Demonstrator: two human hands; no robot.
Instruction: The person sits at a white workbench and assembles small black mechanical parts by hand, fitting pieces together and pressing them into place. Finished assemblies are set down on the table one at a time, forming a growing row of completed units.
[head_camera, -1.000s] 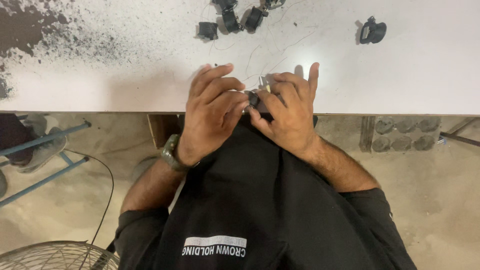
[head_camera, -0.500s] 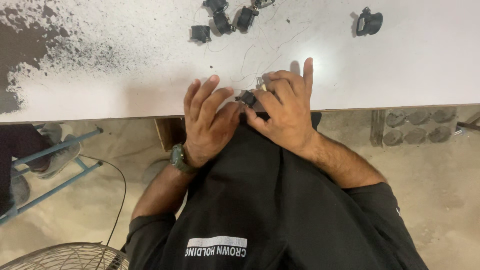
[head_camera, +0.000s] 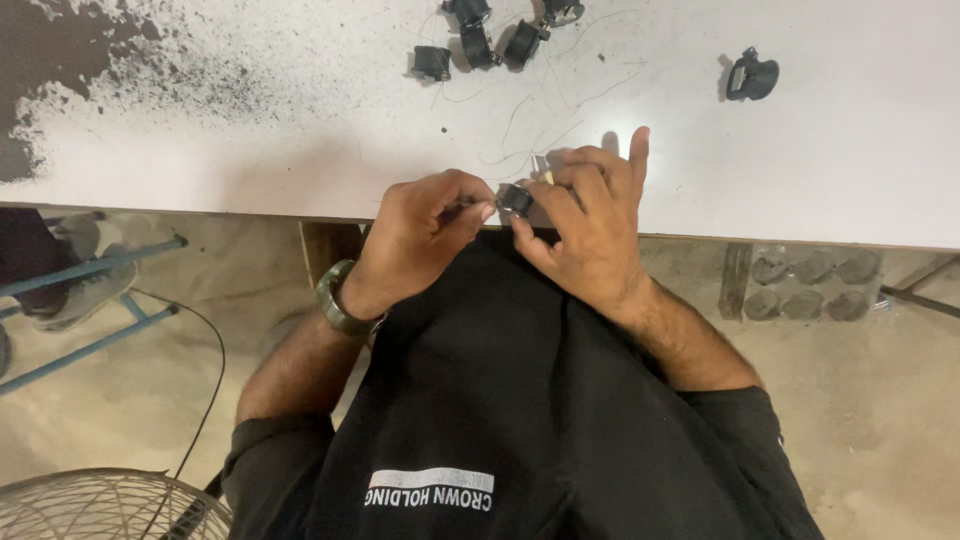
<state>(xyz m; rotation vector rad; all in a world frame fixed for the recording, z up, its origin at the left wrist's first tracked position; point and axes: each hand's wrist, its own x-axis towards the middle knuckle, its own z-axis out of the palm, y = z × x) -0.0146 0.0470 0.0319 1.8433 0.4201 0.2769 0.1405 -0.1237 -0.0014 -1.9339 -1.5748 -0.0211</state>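
The table (head_camera: 250, 150) is white with a black speckled stain at its left end, the small part (head_camera: 515, 198) and the loose parts (head_camera: 752, 77) are black, the shirt (head_camera: 540, 400) is black, and the wristwatch (head_camera: 335, 305) dark green.

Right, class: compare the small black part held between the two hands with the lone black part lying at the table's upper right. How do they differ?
The held black part is pinched between the left hand and right hand at the table's near edge; the lone black part lies untouched, far from both. The held one is largely hidden by fingers; the lone one shows fully, casting a shadow. Both are small, dark and seem to be plastic.
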